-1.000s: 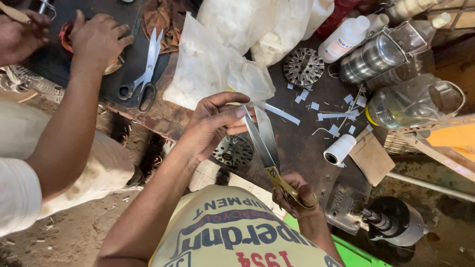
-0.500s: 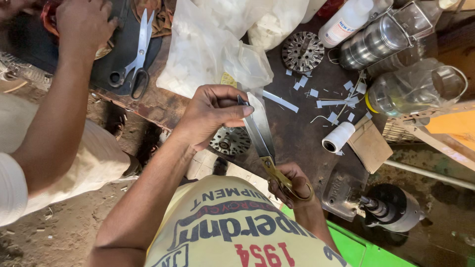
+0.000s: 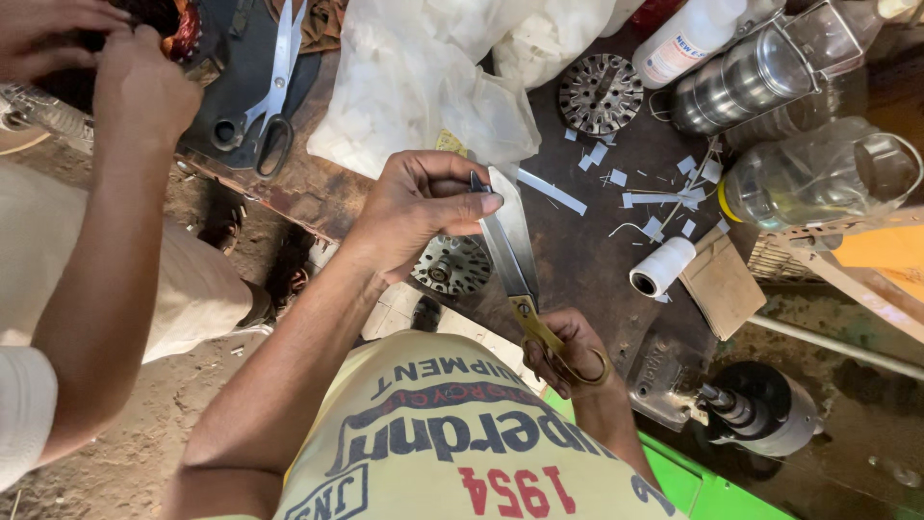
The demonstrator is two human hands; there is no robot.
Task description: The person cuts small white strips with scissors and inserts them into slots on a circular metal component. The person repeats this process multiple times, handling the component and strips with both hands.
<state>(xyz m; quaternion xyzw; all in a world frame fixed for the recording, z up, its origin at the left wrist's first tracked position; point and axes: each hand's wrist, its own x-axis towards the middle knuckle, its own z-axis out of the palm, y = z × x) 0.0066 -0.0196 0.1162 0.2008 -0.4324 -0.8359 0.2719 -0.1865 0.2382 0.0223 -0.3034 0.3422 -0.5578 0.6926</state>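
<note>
Cutting at a cluttered dark workbench (image 3: 597, 260), a person works yellow-handled scissors (image 3: 515, 260) over its near edge.
Right hand (image 3: 570, 351) curls through the scissor loops, blades parted; left hand (image 3: 419, 207) pinches a small white strip (image 3: 478, 185) at the blades, beside a white thread spool (image 3: 662, 267).

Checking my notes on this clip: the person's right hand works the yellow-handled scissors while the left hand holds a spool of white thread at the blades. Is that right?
Not quite. In the head view the left hand pinches a thin pale strip at the blades; the spool of white thread lies untouched on the table. The right hand does hold the yellow-handled scissors.
</note>
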